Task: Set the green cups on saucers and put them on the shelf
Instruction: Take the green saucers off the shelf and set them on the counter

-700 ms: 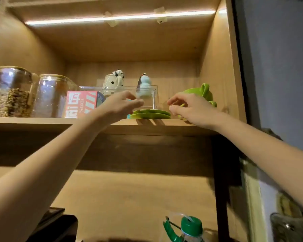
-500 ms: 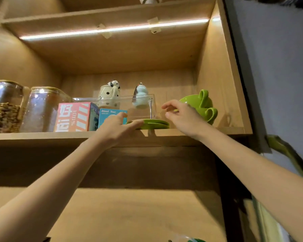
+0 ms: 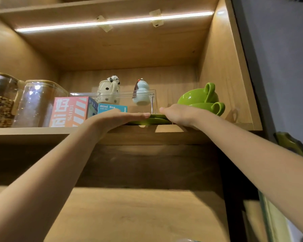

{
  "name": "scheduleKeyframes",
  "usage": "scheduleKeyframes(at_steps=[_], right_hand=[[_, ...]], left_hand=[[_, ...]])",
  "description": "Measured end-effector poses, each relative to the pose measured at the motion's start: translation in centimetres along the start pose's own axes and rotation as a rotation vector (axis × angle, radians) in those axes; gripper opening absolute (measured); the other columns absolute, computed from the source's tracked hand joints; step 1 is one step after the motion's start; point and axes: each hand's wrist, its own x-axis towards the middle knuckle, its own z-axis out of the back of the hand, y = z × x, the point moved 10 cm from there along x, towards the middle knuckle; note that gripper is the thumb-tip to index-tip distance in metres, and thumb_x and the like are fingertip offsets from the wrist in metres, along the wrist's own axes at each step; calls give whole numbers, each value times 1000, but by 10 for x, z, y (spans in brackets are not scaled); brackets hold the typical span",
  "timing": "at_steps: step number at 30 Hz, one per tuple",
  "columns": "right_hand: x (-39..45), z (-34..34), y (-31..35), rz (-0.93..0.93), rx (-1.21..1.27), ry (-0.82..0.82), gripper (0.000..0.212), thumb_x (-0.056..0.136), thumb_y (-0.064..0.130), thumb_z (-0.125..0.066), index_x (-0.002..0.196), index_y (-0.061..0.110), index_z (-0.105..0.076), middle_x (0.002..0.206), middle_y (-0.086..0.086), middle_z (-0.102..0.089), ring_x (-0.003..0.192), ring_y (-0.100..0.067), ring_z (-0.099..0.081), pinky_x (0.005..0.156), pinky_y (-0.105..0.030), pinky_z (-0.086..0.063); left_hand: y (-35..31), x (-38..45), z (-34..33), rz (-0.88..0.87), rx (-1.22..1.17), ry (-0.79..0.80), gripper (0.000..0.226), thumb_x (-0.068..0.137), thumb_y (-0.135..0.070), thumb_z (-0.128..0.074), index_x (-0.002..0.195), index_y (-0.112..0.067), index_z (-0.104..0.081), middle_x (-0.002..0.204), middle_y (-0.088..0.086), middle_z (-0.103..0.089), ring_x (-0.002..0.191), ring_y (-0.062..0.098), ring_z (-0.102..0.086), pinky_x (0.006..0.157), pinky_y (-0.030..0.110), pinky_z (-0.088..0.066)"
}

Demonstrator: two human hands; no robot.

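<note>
Two stacked green saucers [image 3: 157, 120] lie at the front edge of the wooden shelf [image 3: 33, 131]. My left hand [image 3: 115, 117] lies flat, palm down, over their left edge; its thumb is hidden. My right hand [image 3: 180, 114] curls around their right edge. Two green cups [image 3: 196, 98] are nested, tilted with handles to the right, on the shelf just behind and right of my right hand. No cup stands on a saucer.
Left on the shelf stand two glass jars [image 3: 38, 102], a pink box [image 3: 68, 110] and a blue box [image 3: 112, 108]. Behind the saucers a clear bin [image 3: 153, 102] holds a panda mug [image 3: 108, 91] and a pale blue figurine [image 3: 141, 92]. The cabinet side wall [image 3: 222, 75] closes the right.
My left hand has gone from a pinch at the saucers' left edge to lying flat over it. My right hand has dropped from beside the cups to the saucers' right edge.
</note>
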Motion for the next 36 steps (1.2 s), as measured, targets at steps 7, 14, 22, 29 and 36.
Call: scheduleKeyframes(at_steps=[7,14,22,29,36], right_hand=[[-15,-2,-10,-87,212,41,45,100,26,-18,120,2,-50,125,-21,-50,116,-29,-45,102,-32,-30],[-21,14,-20,-179,447,-11,55,93,51,-16,102,9,-51,73,-5,-43,80,-16,-46,98,-33,-38],[-61,15,-11,-256,1011,135,81,90,59,-18,145,2,-6,157,-16,-11,142,-30,-19,114,-44,-21],[-118,21,1,-277,1408,112,74,93,45,-31,136,-14,-21,144,-31,-33,126,-38,-45,97,-43,-43],[-193,-34,-31,-478,1501,-85,41,96,18,-37,128,-7,-42,126,-24,-54,111,-37,-57,88,-43,-49]], left_hand=[[0,-8,10,-40,63,-121,58,62,-65,-58,91,-15,-60,84,-1,-52,74,9,-46,67,18,-38],[-1,-25,23,-56,-146,-211,72,59,-58,-69,110,-9,-55,95,1,-55,85,14,-51,68,21,-38],[-35,-64,26,-134,-233,-244,76,47,-54,-75,97,1,-60,84,5,-60,76,12,-54,64,21,-44],[-39,-125,27,-204,-507,-189,96,28,-48,-86,103,8,-63,97,21,-64,88,26,-61,89,38,-50],[22,-217,-9,-150,-484,-299,48,38,-52,-81,69,-18,-66,72,3,-71,72,10,-61,75,26,-52]])
